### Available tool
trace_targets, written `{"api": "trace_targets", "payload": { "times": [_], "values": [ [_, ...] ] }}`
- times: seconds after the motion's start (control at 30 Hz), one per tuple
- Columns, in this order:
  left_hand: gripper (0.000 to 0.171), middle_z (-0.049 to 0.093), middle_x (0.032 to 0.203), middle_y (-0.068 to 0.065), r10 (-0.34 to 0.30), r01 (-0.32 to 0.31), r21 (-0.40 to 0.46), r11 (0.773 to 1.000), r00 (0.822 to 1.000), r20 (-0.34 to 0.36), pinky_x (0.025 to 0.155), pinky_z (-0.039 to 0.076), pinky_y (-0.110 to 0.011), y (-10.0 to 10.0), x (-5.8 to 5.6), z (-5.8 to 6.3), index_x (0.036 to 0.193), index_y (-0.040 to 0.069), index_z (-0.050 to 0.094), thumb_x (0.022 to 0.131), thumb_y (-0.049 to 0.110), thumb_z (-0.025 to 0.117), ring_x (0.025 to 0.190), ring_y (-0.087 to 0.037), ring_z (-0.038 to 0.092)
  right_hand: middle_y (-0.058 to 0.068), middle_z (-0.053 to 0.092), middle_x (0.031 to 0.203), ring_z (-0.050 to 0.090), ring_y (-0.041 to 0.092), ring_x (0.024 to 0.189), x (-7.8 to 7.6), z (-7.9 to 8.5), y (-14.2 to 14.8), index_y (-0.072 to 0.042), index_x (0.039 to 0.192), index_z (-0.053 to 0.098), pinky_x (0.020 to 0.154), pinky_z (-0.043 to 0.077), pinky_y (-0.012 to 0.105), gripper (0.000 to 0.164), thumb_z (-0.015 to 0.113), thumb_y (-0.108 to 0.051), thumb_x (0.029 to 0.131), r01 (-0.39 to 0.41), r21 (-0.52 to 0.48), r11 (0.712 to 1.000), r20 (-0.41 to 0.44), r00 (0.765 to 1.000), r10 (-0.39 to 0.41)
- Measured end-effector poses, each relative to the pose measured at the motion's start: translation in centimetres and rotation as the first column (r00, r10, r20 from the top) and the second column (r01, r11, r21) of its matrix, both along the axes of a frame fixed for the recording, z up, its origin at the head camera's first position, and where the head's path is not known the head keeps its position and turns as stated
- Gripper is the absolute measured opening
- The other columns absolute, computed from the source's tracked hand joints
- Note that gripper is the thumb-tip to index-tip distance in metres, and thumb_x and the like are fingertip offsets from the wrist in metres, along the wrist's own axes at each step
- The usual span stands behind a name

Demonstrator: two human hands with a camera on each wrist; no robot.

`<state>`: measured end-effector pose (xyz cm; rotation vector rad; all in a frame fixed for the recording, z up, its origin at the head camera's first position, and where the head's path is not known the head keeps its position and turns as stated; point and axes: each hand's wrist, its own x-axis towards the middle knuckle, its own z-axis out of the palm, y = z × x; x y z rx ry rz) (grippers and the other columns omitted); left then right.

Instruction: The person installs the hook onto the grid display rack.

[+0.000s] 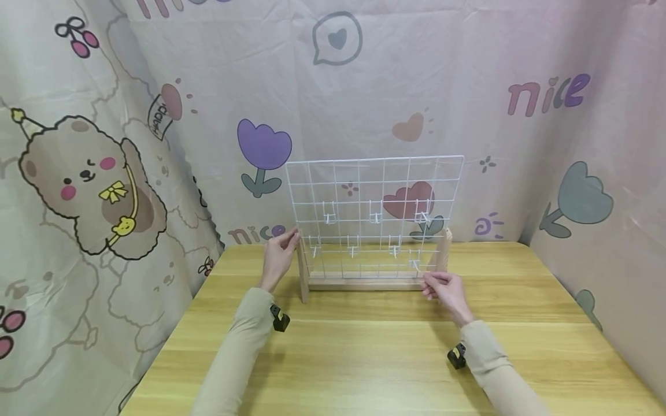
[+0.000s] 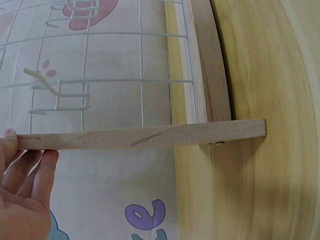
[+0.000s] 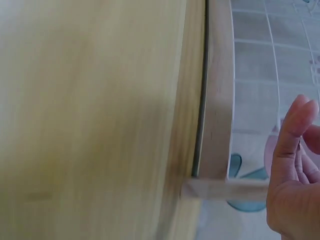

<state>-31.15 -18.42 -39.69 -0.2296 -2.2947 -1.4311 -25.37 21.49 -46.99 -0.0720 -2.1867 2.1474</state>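
A white wire grid panel point(image 1: 372, 193) stands upright in a wooden stand point(image 1: 364, 284). Several white wire hooks hang on it in two main rows, and one hook point(image 1: 414, 263) sits lower at the right. My left hand point(image 1: 278, 257) grips the top of the stand's left upright point(image 2: 140, 137), thumb on one side and fingers on the other. My right hand point(image 1: 444, 289) is at the panel's lower right, in front of the stand. Its thumb and forefinger come together beside the low hook's prong; whether they pinch it is unclear. In the right wrist view the hand point(image 3: 295, 175) is partly cut off.
The stand rests on a wood-grain table point(image 1: 354, 358). Its right upright point(image 1: 444, 248) rises behind my right hand. A patterned curtain point(image 1: 333, 104) hangs behind the table and along both sides. Black cameras point(image 1: 281, 319) are strapped at both wrists.
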Motion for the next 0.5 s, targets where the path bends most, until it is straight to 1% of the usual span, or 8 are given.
{"api": "trace_targets", "payload": {
  "times": [0.1,0.17,0.27,0.3,0.33,0.37,0.43,0.5],
  "values": [
    [0.036,0.068,0.128,-0.021,-0.002,0.002,-0.001,1.0,1.0,-0.017,0.09,0.061,-0.033,0.3,0.2,0.0,0.134,0.0,0.062,0.102,0.018,0.059,0.111,-0.037,0.071,-0.007,0.073,0.071,0.065,0.001,0.058,0.3,0.5,1.0,0.023,0.126,0.051,0.054,0.058,0.019,0.039,0.059,-0.006,0.1,0.025,0.039,0.999,-0.02,1.0,-0.024],
    [0.038,0.064,0.134,-0.021,-0.007,0.007,-0.015,1.0,1.0,-0.025,0.095,0.059,-0.036,0.5,0.3,-0.2,0.136,0.0,0.059,0.103,0.019,0.058,0.117,-0.037,0.068,-0.008,0.071,0.07,0.064,0.002,0.057,0.6,0.8,1.9,0.022,0.123,0.054,0.052,0.058,0.02,0.037,0.059,-0.006,0.1,0.057,0.095,0.994,-0.042,0.998,-0.053],
    [0.045,0.056,0.144,-0.021,-0.036,0.034,-0.057,0.998,0.999,-0.037,0.103,0.054,-0.041,0.8,1.0,-0.5,0.144,0.001,0.051,0.104,0.02,0.056,0.128,-0.038,0.061,-0.009,0.07,0.068,0.061,0.003,0.054,1.0,1.4,3.4,0.018,0.119,0.061,0.047,0.055,0.022,0.035,0.062,-0.011,0.099,0.127,0.221,0.967,-0.093,0.99,-0.109],
    [0.049,0.065,0.133,-0.024,-0.038,0.036,-0.079,0.996,0.999,-0.024,0.103,0.056,-0.042,0.9,1.3,-0.7,0.148,0.002,0.046,0.105,0.022,0.055,0.116,-0.037,0.069,-0.009,0.069,0.068,0.059,0.002,0.053,1.1,1.5,3.9,0.016,0.117,0.063,0.046,0.054,0.022,0.034,0.064,-0.012,0.098,0.162,0.265,0.951,-0.115,0.984,-0.136],
    [0.054,0.069,0.124,-0.025,-0.037,0.035,-0.104,0.994,0.999,-0.012,0.101,0.057,-0.041,0.9,1.6,-1.0,0.152,0.003,0.039,0.105,0.026,0.053,0.102,-0.03,0.075,-0.011,0.069,0.068,0.058,0.001,0.053,1.3,1.8,4.3,0.014,0.115,0.065,0.046,0.052,0.021,0.033,0.065,-0.014,0.097,0.196,0.304,0.932,-0.14,0.977,-0.16],
    [0.058,0.074,0.104,-0.024,-0.041,0.041,-0.131,0.991,0.999,-0.002,0.09,0.063,-0.038,0.8,1.9,-1.3,0.156,0.004,0.032,0.106,0.028,0.052,0.083,-0.025,0.077,-0.013,0.067,0.067,0.058,0.0,0.054,1.4,2.0,4.7,0.011,0.112,0.068,0.046,0.051,0.019,0.031,0.067,-0.016,0.097,0.229,0.341,0.912,-0.168,0.969,-0.181],
    [0.067,0.069,0.118,-0.024,-0.037,0.046,-0.188,0.981,0.998,0.052,0.102,0.057,-0.045,0.3,2.5,-2.0,0.161,0.009,0.018,0.107,0.033,0.049,0.096,-0.025,0.075,-0.005,0.072,0.072,0.058,0.0,0.058,1.6,2.2,5.4,0.007,0.109,0.071,0.051,0.048,0.016,0.031,0.069,-0.021,0.095,0.293,0.444,0.847,-0.242,0.949,-0.202],
    [0.074,0.062,0.128,-0.026,-0.007,0.033,-0.307,0.951,0.996,0.084,0.111,0.048,-0.052,-0.4,3.0,-2.9,0.162,0.009,0.009,0.106,0.038,0.047,0.11,-0.027,0.069,0.007,0.075,0.083,0.065,0.01,0.07,1.8,2.3,6.1,0.005,0.111,0.071,0.063,0.053,0.022,0.034,0.07,-0.025,0.095,0.329,0.551,0.767,-0.307,0.935,-0.18]
  ]
}}
